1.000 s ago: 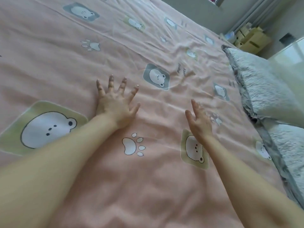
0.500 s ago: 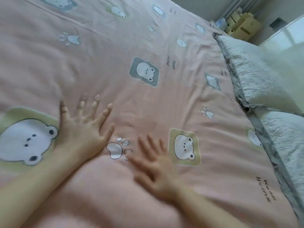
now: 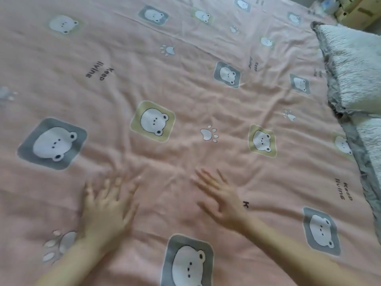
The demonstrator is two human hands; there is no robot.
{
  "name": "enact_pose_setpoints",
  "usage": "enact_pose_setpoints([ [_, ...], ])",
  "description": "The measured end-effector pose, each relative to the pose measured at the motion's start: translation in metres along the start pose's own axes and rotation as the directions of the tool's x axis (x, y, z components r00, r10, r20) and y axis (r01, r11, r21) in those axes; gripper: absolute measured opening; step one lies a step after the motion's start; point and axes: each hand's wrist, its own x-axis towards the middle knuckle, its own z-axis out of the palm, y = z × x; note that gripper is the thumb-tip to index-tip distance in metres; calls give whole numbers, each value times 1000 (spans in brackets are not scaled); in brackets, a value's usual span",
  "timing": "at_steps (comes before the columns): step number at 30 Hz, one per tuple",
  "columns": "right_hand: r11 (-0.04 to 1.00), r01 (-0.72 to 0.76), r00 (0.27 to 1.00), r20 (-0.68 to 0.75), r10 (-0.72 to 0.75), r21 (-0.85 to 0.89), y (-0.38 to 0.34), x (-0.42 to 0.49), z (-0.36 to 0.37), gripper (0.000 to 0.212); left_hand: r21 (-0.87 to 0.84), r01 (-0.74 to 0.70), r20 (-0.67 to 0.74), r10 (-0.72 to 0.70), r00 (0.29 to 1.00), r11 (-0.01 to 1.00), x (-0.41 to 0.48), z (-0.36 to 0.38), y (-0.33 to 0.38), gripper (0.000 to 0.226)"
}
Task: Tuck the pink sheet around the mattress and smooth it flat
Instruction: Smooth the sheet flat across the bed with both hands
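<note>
Left hand [image 3: 107, 209] lies palm down on the pink sheet [image 3: 185, 96], fingers straight and spread, tips blurred. It sits in the lower left of the view, just above a white paw print [image 3: 58, 247] by the wrist. Nothing is gripped.

Right hand [image 3: 221, 196] is also flat on the sheet, fingers straight and fanned, pointing up and to the left. Thumb sticks out toward the left hand. It partly covers black lettering; only a "K" [image 3: 245, 204] shows just beside the wrist. The two hands are apart, with bare pink fabric between them.

A grey bear patch [image 3: 186, 263] sits near the bottom edge, between the two forearms.

The sheet covers nearly the whole view, spread over the bed. Shallow creases run across the middle, above and between the hands, thickest around the yellow-green bear patch [image 3: 153, 121] and the small paw print [image 3: 209, 134]. More bear patches, paw prints and "Keep living" text [image 3: 99, 69] are scattered across it. A long straight fold line crosses the upper part.

On the right edge, two grey-and-white quilted pillows [image 3: 354, 65] lie on the sheet, overlapping its border. Top right corner shows pale cardboard boxes [image 3: 358, 9] past the bed; detail is too small to tell. Whether the sheet edges are tucked under cannot be told.
</note>
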Motion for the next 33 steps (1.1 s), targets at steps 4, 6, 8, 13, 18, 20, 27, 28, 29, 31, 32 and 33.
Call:
enact_pose_setpoints([
  [4,690,-719,677,-141,723,87,57,97,-22,70,39,114,-126,-108,986,993,62,-36,-34,64],
  [6,594,-804,594,-64,802,-30,24,121,17,63,54,126,-66,-123,990,991,74,-31,-71,60],
  [8,688,-712,700,-64,712,-136,-30,141,51,65,76,181,-48,-178,983,981,50,-14,-122,59],
  [13,966,-231,967,83,242,-119,-210,140,120,56,43,505,-89,-500,861,862,-96,2,-238,64],
  [18,982,178,943,274,-187,59,-275,150,106,49,11,641,45,-641,767,768,-160,-30,-275,53],
  [20,997,-11,991,131,0,79,-253,194,86,55,-64,623,-8,-625,781,780,-147,-41,-286,51],
  [27,454,-888,455,-5,890,-69,-165,332,91,62,44,362,-87,-357,930,931,-38,-70,-383,57],
  [28,433,-894,440,-36,897,-119,-172,346,98,63,94,356,-66,-351,934,930,-40,-66,-400,60],
  [29,458,-876,470,-52,881,-153,-189,368,110,64,132,365,-82,-357,931,922,-51,-60,-422,64],
  [31,616,-765,630,-21,776,-189,-236,423,137,64,134,450,-173,-426,888,883,-82,-52,-462,65],
  [32,713,-673,723,29,690,-196,-269,450,152,63,113,514,-196,-488,851,850,-95,-51,-477,64],
  [33,801,-567,804,82,589,-191,-308,470,168,62,91,579,-204,-554,807,811,-104,-51,-488,63],
])
